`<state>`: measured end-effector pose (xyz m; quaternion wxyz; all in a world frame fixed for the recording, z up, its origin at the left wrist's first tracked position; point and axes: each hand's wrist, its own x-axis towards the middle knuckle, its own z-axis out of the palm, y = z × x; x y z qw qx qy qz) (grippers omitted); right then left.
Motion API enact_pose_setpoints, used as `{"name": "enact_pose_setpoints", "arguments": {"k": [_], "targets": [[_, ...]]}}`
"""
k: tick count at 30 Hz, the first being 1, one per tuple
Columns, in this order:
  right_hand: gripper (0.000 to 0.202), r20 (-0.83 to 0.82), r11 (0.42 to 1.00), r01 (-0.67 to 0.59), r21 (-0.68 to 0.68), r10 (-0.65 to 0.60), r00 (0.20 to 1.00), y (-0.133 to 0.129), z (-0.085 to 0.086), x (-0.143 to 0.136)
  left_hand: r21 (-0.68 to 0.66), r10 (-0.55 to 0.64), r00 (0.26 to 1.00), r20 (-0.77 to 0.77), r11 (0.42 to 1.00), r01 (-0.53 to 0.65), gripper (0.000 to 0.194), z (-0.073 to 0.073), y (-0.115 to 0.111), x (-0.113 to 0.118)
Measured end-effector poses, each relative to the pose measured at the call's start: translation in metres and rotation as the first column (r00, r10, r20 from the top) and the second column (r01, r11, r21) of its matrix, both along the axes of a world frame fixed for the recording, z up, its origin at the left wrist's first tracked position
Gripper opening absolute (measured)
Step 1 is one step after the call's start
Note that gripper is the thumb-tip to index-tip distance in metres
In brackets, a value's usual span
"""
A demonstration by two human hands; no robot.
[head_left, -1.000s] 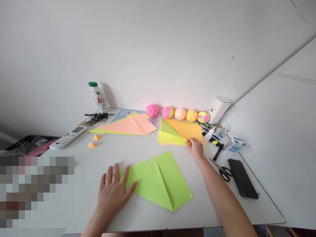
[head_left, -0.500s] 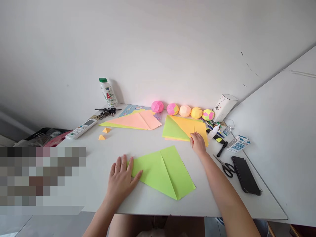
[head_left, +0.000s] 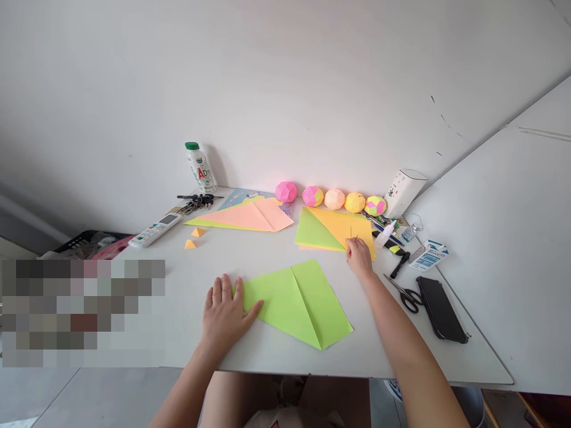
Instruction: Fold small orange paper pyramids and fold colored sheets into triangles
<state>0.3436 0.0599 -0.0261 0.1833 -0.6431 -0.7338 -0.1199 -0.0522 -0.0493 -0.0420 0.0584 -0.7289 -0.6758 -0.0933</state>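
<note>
My left hand [head_left: 226,312] lies flat with its fingers spread, over the left end of a folded green paper sheet [head_left: 289,300] near the table's front. That sheet has a raised fold line and a pointed lower corner. Farther back on the right, my right hand [head_left: 360,257] rests at the lower edge of a folded orange paper sheet [head_left: 339,223], fingers curled together. Small reddish bits show at its fingertips; what they hold is too small to make out. Under the orange sheet lies another green sheet [head_left: 307,232]. A folded pink sheet [head_left: 250,216] lies back left.
Several faceted paper balls [head_left: 334,199] line the wall. At right are scissors [head_left: 409,299], a phone [head_left: 442,309], a glue bottle [head_left: 385,234] and a small box [head_left: 428,255]. At left are a remote control [head_left: 156,230], keys [head_left: 198,202], a bottle [head_left: 201,169] and orange paper pyramids [head_left: 191,244].
The view has shifted slightly. My left hand still lies on the green sheet, and my right hand stays at the orange sheet with its fingers a little more curled.
</note>
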Motion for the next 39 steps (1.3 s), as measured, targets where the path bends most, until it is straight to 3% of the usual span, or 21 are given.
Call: {"name": "enact_pose_setpoints", "arguments": {"k": [5,11,20,24,29,31,34,39], "targets": [[0.029,0.007,0.996,0.081,-0.036,-0.080,0.997,-0.002,0.006,-0.004,0.050,-0.035,0.990,0.135,0.998,0.028,0.080,-0.004,-0.001,-0.005],[0.046,0.015,0.978,0.158,-0.133,-0.158,0.987,-0.008,0.014,-0.007,0.074,-0.069,0.979,0.192,0.996,0.056,0.070,-0.002,-0.002,-0.007],[0.045,0.012,0.936,0.151,-0.317,-0.155,0.988,-0.037,0.034,0.016,0.111,-0.106,0.964,0.244,0.991,0.081,0.067,0.003,-0.005,-0.007],[0.043,0.004,0.923,0.221,-0.316,-0.232,0.973,-0.052,0.038,0.029,0.144,-0.113,0.954,0.278,0.987,0.075,0.073,0.002,-0.007,-0.007],[0.039,-0.039,0.934,0.309,-0.179,-0.321,0.946,-0.057,0.046,0.036,0.194,-0.141,0.923,0.359,0.978,0.074,0.068,0.005,-0.011,-0.007],[0.039,-0.074,0.951,0.285,-0.125,-0.295,0.953,-0.056,0.048,0.029,0.225,-0.182,0.892,0.414,0.970,0.094,0.054,0.008,-0.012,-0.009],[0.035,-0.123,0.983,0.145,-0.109,-0.159,0.980,-0.057,0.046,0.005,0.271,-0.230,0.855,0.465,0.956,0.110,0.029,0.012,-0.013,-0.010],[0.023,-0.173,0.963,-0.099,-0.249,0.057,0.983,-0.068,0.035,-0.045,0.362,-0.345,0.810,0.475,0.915,0.177,0.010,0.019,-0.014,-0.009]]}}
